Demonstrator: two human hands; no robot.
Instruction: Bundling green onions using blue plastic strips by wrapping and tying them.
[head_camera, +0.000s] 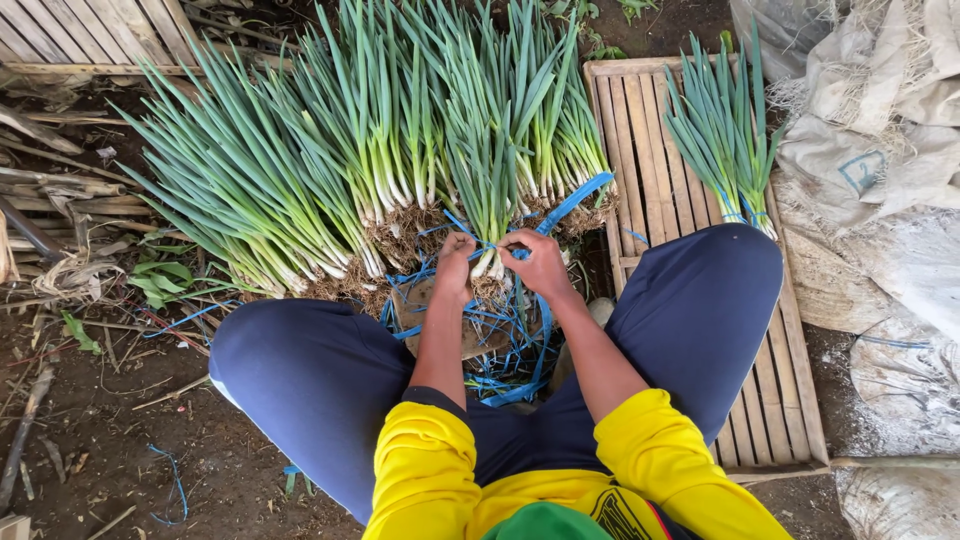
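**Scallion bundle pinched at the white stems, blue strap in both hands**

Scallion bundle (487, 190) upright-leaning between the knees, roots down over a small brown board (470, 335) on bare soil, green tops fanning away toward the far side. Left hand (455, 265) and right hand (537, 262) close together at the bundle's white lower stems, fingers curled shut on a thin blue plastic strap (572, 203); whether a knot already sits there cannot be told, being hidden under the knuckles. More strap lengths (515, 375) loose in a tangle around the board's edges.

Judged light for its bulk, but floppy: long hollow leaves likely to crease or snap if squeezed high up. Firmest part the white shanks just above the roots, so best taken there, where the stalks pack tight. Surfaces probably a little slick and gritty with soil at the root mat. Strap thin and slippery, apt to slide unless drawn snug.

Larger scallion bunches (300, 200) lying just beyond and to the left. Another tied bunch (722, 140) on the slatted wooden pallet (640, 150) to the right, near its far edge. Grey sacks (880, 200) past the pallet's right edge.
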